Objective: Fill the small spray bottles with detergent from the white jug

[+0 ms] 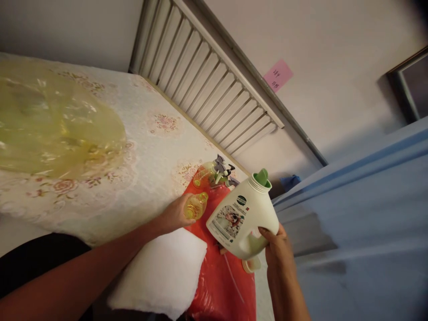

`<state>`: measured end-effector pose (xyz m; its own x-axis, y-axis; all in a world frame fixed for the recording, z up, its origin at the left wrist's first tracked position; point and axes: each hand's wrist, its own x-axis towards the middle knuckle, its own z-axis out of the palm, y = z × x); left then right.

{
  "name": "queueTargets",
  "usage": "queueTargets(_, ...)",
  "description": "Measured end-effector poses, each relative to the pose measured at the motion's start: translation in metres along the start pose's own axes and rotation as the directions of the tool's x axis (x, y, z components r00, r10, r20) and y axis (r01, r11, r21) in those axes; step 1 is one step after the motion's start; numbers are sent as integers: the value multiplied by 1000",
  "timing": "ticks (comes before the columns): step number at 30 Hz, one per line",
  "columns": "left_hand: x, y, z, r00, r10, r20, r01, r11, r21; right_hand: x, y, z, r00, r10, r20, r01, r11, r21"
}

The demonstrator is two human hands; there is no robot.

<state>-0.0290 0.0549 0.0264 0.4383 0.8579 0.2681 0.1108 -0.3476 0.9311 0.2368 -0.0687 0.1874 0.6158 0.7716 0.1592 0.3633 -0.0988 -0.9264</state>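
Note:
My right hand [281, 245] is wrapped round the handle of a white detergent jug [230, 223], which is tilted, with a green pouring spout [262, 176] in its uncapped neck. My left hand [174, 215] grips a small see-through yellow bottle [196, 206], just left of the jug and apart from it. Both are held above a shiny red plastic sheet or bag [230, 290]. Beside the jug's base is an off-white cap or cup [251, 265]. Several bottles, among them a pump bottle [230, 169], stand at the far end of the red plastic.
A folded white cloth or pad [163, 272] lies below my left forearm. On the flowered tablecloth [163, 151] sits a large yellow plastic bag [60, 125]. A radiator [207, 76] lines the wall, with a pink note [278, 75] above it. Blue fabric [364, 223] hangs at the right.

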Motion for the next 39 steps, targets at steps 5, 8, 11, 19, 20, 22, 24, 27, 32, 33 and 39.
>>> queueTargets(5, -2, 4, -6, 991, -5, -131, 10, 999, 44, 2, 16, 27, 1000, -14, -10, 14, 1000, 22)
queueTargets(8, -8, 9, -7, 994, 17, -112, -14, 1000, 25, 0, 25, 45, 1000, -21, -10, 22, 996, 83)
queueTargets(11, -14, 14, -8, 996, 43, -82, -42, 999, 12, -2, 32, 61, 1000, -11, -8, 13, 987, 163)
queueTargets(19, -27, 31, -13, 994, 111, 4, -111, 994, -25, -6, 39, 98, 999, 27, 33, -37, 931, 364)
queueTargets(20, -30, 33, -13, 991, 132, 12, -132, 991, -32, -6, 40, 101, 999, 26, 38, -39, 920, 390)
queueTargets(22, -34, 35, -11, 987, 155, 35, -153, 987, -45, -7, 43, 106, 998, 21, 51, -41, 904, 425)
queueTargets(24, -39, 35, -8, 985, 164, 54, -161, 986, -48, -8, 48, 110, 998, 17, 68, -45, 903, 427)
queueTargets(27, -45, 29, 0, 982, 166, 85, -163, 986, -46, -9, 59, 115, 996, 13, 87, -49, 905, 423)
queueTargets(32, -52, 24, 11, 988, 89, 129, -85, 996, -35, -7, 68, 113, 993, -63, 102, 27, 944, 328)
queueTargets(33, -54, 24, 13, 989, 71, 129, -67, 997, -33, -6, 67, 109, 987, -84, 137, 40, 953, 302)
queueTargets(39, -66, 33, 29, 991, 23, 129, -18, 999, -41, -2, 77, 46, 960, -103, 262, 127, 989, -77)
